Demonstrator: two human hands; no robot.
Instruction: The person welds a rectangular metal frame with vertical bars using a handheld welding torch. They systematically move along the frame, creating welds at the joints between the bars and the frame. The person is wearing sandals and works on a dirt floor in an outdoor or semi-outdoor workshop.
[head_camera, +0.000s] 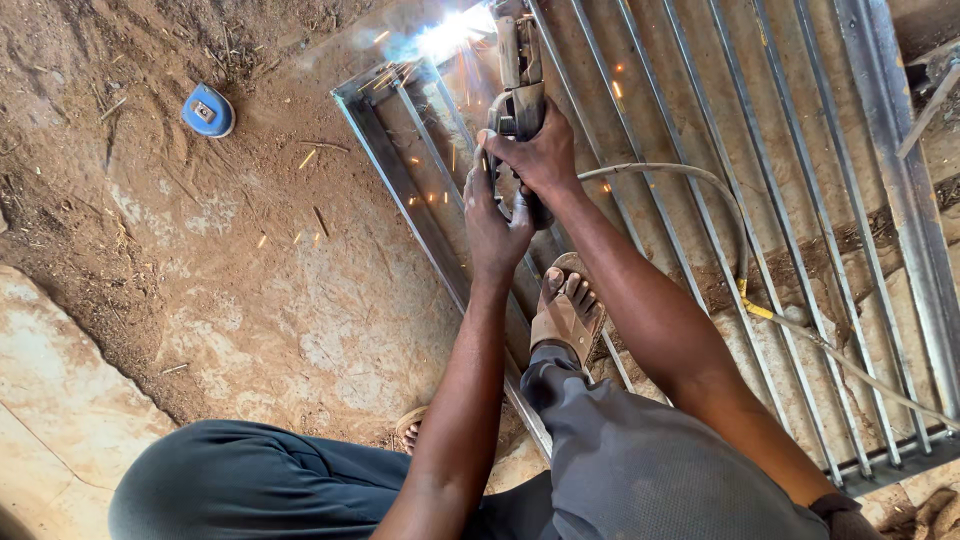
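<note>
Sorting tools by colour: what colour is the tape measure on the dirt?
Blue, with a grey centre: the tape measure, clearest in the head view.

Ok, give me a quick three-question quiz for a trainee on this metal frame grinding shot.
1. True or false: both hands hold the angle grinder.
2. What lies on the dirt to the left of the metal frame? A) a hammer B) a blue tape measure C) a glove
3. Where do the sparks fly from?

Key:
1. True: the left hand and right hand both grip it.
2. B
3. The frame's far corner, at the grinder's tip.
</note>
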